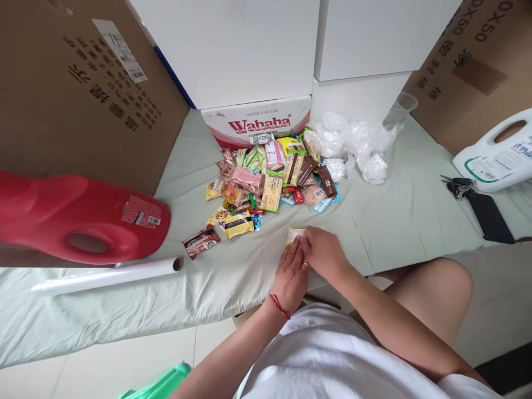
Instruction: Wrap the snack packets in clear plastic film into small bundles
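Observation:
A small yellow-and-white snack packet (294, 235) lies at the front of the cloth-covered surface, mostly covered by my hands. My left hand (291, 271), with a red cord at the wrist, holds its near side down under extended fingers. Curled over the packet's right part is my right hand (326, 252); its fingertips are partly hidden. Beyond them spreads a heap of wrapped snacks, among them a cracker pack (272, 192), a pink packet (247, 178) and a dark brown bar (326, 182). Nearer the left lie a yellow packet (239, 225) and a brown packet (201, 241).
Clear plastic bags (353, 141) sit right of the heap, before a Wahaha carton (257, 119) and white boxes. A red jug (103, 221) and a white film roll (112, 277) lie left. At right are keys (459, 188), a black case (490, 216) and a white jug (499, 158).

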{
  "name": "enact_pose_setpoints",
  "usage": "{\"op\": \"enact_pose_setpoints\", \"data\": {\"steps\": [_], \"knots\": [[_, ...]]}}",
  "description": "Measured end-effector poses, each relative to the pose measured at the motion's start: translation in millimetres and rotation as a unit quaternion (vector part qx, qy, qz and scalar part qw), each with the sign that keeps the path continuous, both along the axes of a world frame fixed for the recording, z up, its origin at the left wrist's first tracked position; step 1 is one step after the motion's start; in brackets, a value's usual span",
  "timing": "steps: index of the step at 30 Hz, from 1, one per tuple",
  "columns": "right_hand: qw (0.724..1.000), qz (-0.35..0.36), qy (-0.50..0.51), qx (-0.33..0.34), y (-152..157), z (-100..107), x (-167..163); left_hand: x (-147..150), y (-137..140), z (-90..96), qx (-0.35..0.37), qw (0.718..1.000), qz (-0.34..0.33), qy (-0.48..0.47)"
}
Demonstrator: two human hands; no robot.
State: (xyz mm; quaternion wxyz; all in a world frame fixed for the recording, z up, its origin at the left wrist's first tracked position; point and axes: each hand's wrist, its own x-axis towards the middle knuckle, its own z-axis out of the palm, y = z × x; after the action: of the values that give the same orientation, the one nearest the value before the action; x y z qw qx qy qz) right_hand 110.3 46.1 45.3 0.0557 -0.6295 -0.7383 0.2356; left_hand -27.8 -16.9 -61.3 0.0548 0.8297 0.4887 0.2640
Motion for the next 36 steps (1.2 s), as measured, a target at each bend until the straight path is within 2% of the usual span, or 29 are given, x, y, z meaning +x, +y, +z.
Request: {"op": "enact_pose_setpoints", "data": {"steps": [3, 5, 7, 8, 12, 15, 18, 21, 24, 27, 30, 33, 35, 36], "knots": [[0.996, 0.047, 0.077, 0.025, -11.6, -12.7, -10.5, -8.7, 0.8, 2.6, -0.053, 0.991, -0.031, -0.117], [0.985, 0.078, 0.140, 0.060, -24.1, -24.3, -5.6, -16.3, -1.7, 10.2, -0.090, 0.967, -0.021, -0.236], [0.981, 0.101, 0.139, 0.094, -37.9, -34.5, -1.3, -22.7, -4.6, 20.7, -0.092, 0.943, 0.007, -0.321], [0.982, 0.107, 0.113, 0.104, -44.4, -38.2, -1.4, -25.0, -5.1, 26.2, -0.081, 0.940, 0.007, -0.330], [0.989, 0.114, 0.023, 0.095, -59.9, -40.8, -8.6, -29.0, 6.1, 40.4, -0.067, 0.969, -0.101, -0.214], [0.977, 0.177, 0.081, 0.083, -62.6, -31.9, 5.8, -33.3, 21.6, 37.8, -0.085, 0.977, -0.154, -0.119], [0.957, 0.225, 0.176, 0.044, -69.1, -22.2, 45.1, -39.7, 29.2, 28.8, -0.077, 0.979, -0.181, -0.044], [0.959, 0.154, 0.236, 0.004, -84.0, -20.4, 87.7, -41.1, 28.0, 20.6, -0.063, 0.986, -0.154, -0.005], [0.965, 0.062, 0.253, -0.001, -99.6, -26.4, 115.0, -36.6, 29.4, 14.5, -0.058, 0.992, -0.110, 0.004], [0.960, 0.017, 0.278, -0.003, -107.1, -32.5, 125.6, -34.3, 43.2, 11.1, -0.071, 0.994, -0.081, 0.022], [0.949, 0.002, 0.315, -0.023, -103.6, -34.4, 127.4, -37.9, 63.9, 18.1, -0.113, 0.993, -0.045, 0.005], [0.929, -0.029, 0.365, -0.051, -91.3, -35.2, 124.9, -38.8, 74.3, 41.4, -0.183, 0.977, 0.027, -0.110], [0.902, -0.080, 0.419, -0.065, -80.5, -36.1, 119.8, -31.4, 69.6, 60.0, -0.248, 0.934, 0.059, -0.252], [0.884, -0.106, 0.450, -0.068, -75.1, -36.4, 115.9, -24.5, 64.1, 67.5, -0.289, 0.898, 0.055, -0.327]]}}
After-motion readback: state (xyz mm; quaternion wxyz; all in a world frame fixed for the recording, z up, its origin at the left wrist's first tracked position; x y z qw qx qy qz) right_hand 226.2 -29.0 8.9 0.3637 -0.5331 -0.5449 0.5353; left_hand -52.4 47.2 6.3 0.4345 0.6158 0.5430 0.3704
